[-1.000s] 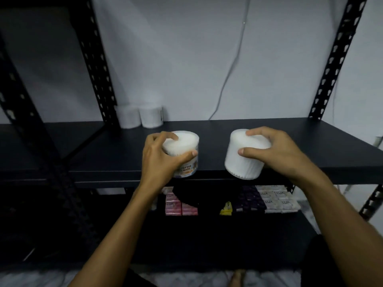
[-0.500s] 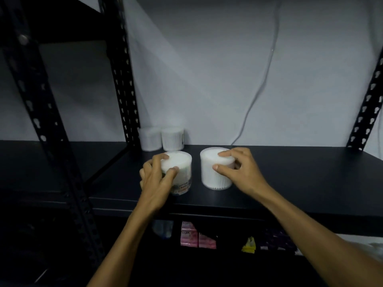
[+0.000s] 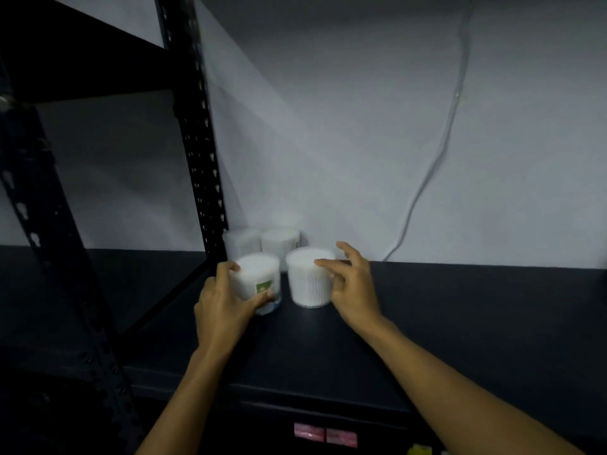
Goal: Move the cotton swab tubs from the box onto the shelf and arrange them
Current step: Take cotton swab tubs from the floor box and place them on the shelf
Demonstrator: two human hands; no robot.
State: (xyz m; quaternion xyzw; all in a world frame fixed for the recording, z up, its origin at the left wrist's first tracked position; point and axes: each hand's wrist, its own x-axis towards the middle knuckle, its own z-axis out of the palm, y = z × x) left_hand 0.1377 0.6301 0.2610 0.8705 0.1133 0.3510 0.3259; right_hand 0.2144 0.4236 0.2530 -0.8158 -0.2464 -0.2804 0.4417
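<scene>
Two white cotton swab tubs stand side by side on the black shelf (image 3: pixel 460 307), just in front of two more tubs (image 3: pixel 262 243) at the back wall by the upright. My left hand (image 3: pixel 223 307) is wrapped around the left tub (image 3: pixel 259 277), which shows a green label. My right hand (image 3: pixel 351 287) holds the right tub (image 3: pixel 308 280), thumb on the lid's rim and fingers round its far side. The box is out of view.
A black perforated upright (image 3: pixel 200 152) rises just left of the tubs. A white cable (image 3: pixel 437 159) hangs down the wall. Pink packets (image 3: pixel 325 433) lie on the shelf below. The shelf stretches bare to the right.
Both hands have pushed their tubs further back on the shelf, close to the two tubs at the wall. The left tub has turned, showing a green label.
</scene>
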